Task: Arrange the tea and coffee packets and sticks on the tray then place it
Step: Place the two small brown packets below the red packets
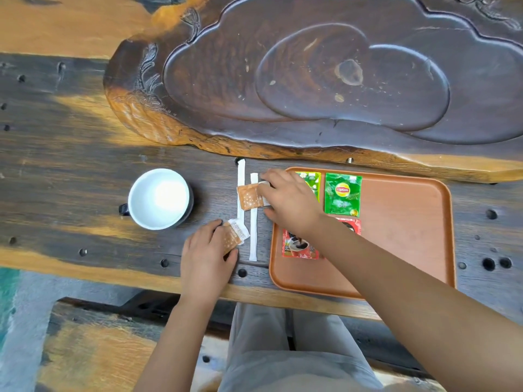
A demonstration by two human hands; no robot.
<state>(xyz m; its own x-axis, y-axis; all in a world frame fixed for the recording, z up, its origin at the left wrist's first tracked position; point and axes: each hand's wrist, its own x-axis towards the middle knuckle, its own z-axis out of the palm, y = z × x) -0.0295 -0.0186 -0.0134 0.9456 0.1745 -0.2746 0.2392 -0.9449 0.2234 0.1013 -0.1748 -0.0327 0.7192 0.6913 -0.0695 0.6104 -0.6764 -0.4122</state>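
Note:
An orange-brown tray (402, 250) lies on the wooden table at the right. On it sit two green Lipton tea packets (343, 193), one partly under my right hand, and two red coffee packets (298, 246), partly under my forearm. My right hand (291, 202) reaches left off the tray and grips an orange packet (248, 197) lying across two white sticks (253, 236). Near the table's front edge my left hand (206, 250) grips a second orange packet (233, 236).
A white cup (158, 198) with a dark handle stands left of the sticks. A large carved dark wooden tea board (325, 80) fills the far side of the table. A bench and my grey-trousered legs lie below the table edge.

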